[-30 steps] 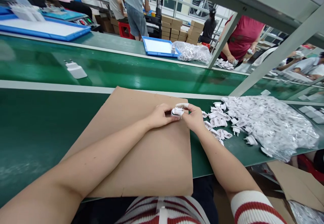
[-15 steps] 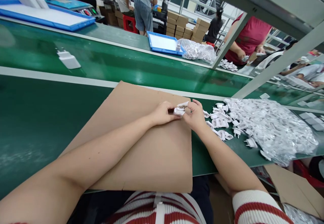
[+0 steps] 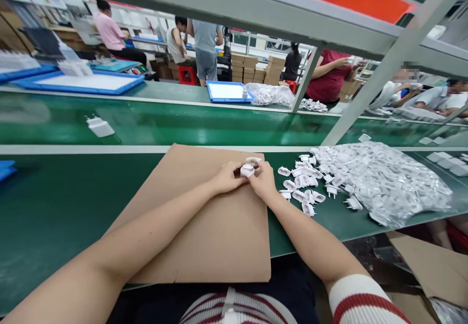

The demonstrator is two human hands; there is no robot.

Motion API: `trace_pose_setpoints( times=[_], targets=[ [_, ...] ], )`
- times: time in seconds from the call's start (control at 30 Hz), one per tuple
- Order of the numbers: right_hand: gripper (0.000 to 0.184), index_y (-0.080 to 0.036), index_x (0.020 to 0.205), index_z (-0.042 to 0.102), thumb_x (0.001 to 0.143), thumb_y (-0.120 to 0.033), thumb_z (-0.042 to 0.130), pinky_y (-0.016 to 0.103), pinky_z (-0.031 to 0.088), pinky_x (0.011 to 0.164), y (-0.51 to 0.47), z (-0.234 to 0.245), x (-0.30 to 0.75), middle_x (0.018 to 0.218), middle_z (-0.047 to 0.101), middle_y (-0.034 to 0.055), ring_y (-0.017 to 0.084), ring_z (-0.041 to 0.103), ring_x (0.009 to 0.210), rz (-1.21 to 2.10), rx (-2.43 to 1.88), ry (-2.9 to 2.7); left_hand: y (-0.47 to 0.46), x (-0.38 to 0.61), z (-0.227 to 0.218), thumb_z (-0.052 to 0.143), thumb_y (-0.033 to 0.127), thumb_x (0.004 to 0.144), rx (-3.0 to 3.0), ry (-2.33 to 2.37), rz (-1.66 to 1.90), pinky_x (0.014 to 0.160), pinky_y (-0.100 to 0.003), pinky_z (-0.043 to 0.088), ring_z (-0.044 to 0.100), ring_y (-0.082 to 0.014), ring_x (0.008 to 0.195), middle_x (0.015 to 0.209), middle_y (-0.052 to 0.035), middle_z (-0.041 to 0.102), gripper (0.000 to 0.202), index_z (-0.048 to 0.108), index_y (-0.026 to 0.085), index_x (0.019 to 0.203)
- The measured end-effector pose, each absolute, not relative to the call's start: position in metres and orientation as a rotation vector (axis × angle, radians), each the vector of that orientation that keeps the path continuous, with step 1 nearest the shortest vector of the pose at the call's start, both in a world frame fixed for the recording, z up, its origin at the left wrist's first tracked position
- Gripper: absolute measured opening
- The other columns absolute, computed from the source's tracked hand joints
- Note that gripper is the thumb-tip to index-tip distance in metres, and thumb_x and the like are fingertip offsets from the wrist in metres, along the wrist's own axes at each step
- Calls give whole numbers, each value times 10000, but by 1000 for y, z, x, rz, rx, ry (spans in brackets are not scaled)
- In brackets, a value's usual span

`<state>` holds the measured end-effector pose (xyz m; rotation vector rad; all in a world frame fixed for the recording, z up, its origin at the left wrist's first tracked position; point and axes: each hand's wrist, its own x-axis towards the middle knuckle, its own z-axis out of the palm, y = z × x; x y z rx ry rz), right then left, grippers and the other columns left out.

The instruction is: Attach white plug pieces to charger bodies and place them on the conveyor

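My left hand (image 3: 227, 177) and my right hand (image 3: 262, 181) meet over the far edge of a brown cardboard sheet (image 3: 204, 226). Both are closed on one small white plug part (image 3: 247, 170), pinched between the fingertips. A white finger cot covers my right index finger (image 3: 253, 160). Just right of my right hand lie several loose white plug parts (image 3: 303, 187) on the green table. Beyond them sits a large pile of plug parts in clear bags (image 3: 383, 180).
A white charger (image 3: 99, 127) lies on the green conveyor belt (image 3: 183, 124) behind the cardboard. Blue trays (image 3: 228, 91) stand on the far bench. A slanted grey frame post (image 3: 380, 65) rises at right. Other people work beyond. A cardboard flap (image 3: 435, 265) sits low right.
The view has tilted up, showing the shelf above. My hands stay together on the plug part, fingers shifting slightly. The charger on the belt sits further left than a second ago.
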<state>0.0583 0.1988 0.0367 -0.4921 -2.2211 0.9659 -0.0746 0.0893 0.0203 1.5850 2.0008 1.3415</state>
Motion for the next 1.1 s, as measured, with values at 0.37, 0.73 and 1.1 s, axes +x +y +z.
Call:
trace_pose_setpoints(
  times=[0.37, 0.73, 1.1],
  targets=[
    [605, -154, 1367, 531, 841, -392, 712, 583, 431, 1114, 220, 24, 58, 1343, 566, 204, 386, 510, 1294, 860, -714, -2263, 131, -114, 46, 930, 549, 497, 863, 1909, 1646, 880, -420, 554, 699, -292, 970, 1076, -135, 758, 728, 692, 138, 1048],
    [693, -231, 1607, 291, 965, -274, 550, 570, 473, 1111, 210, 38, 74, 1472, 517, 175, 319, 514, 1332, 692, -325, -2034, 136, -63, 93, 906, 476, 678, 1231, 1737, 1896, 848, -348, 551, 687, -224, 949, 1041, -82, 742, 493, 719, 179, 1026],
    [615, -271, 1579, 331, 1003, -262, 545, 516, 564, 1008, 189, 54, 89, 1301, 601, 142, 293, 618, 1204, 613, -177, -1839, 103, -28, 135, 814, 394, 793, 1595, 1794, 1882, 670, -294, 514, 638, -183, 756, 851, -47, 721, 247, 734, 192, 912]
  ],
)
